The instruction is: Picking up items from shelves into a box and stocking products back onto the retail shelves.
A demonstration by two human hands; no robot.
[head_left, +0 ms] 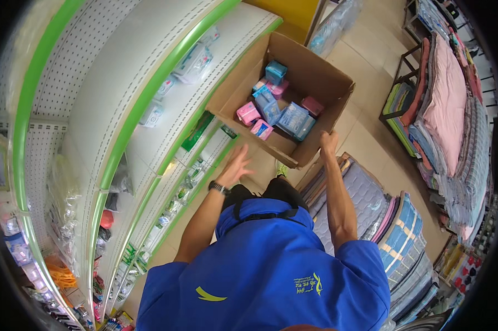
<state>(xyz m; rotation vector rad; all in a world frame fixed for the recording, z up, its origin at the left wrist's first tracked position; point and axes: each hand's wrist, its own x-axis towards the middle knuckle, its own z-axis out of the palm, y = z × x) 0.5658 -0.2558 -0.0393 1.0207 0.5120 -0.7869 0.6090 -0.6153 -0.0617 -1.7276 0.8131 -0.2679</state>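
Observation:
Before me is an open cardboard box [311,66], tilted so its inside shows. My right hand [329,142] grips the box's near right edge. My left hand [234,166] has its fingers spread, apart from the box and a little below its near left edge; a dark watch [219,188] is on that wrist. Several small packs lie loosely in the box: a teal pack [275,72], a light blue pack [293,117], a pink pack [248,113] and a dark pink pack [312,106]. What supports the box's far side is hidden.
White store shelves [108,78] with green edge strips run along my left. Some plastic-wrapped packs [194,64] sit on one shelf. Folded quilted mats [348,194] stand close on my right. Beyond the tiled aisle [367,53], a rack holds stacked bedding [445,107].

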